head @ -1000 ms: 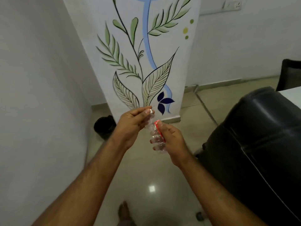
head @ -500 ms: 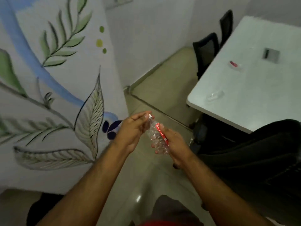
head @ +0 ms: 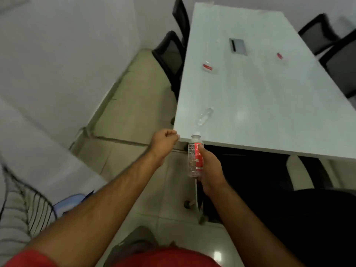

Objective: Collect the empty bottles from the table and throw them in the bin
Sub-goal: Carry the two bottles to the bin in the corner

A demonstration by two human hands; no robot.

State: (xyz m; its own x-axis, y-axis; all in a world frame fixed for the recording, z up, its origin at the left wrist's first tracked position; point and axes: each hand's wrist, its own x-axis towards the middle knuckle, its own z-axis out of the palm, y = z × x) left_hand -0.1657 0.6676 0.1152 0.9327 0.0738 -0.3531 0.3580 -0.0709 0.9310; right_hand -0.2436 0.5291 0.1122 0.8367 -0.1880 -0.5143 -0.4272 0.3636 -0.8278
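My right hand [head: 211, 166] grips a clear empty bottle [head: 194, 157] with a red label and white cap, held upright just in front of the near edge of the white table [head: 260, 97]. My left hand [head: 163, 142] is a closed fist to the left of the bottle, apart from it, with nothing visible in it. On the table lie a clear bottle without label [head: 204, 116] near the front left corner, a red-labelled bottle [head: 209, 67] further back, and another red-labelled bottle [head: 280, 56] at the far right. The bin is out of view.
Black office chairs stand at the table's left side [head: 169, 54] and right side [head: 335, 60]. A black chair [head: 317, 218] fills the lower right. A grey cable box [head: 238, 46] sits in the tabletop. A painted white wall [head: 28, 170] is at my left.
The view has swung right from the painted wall to the table. My left hand has come off the bottle's cap and moved left, closed into a fist. My right hand keeps the bottle.
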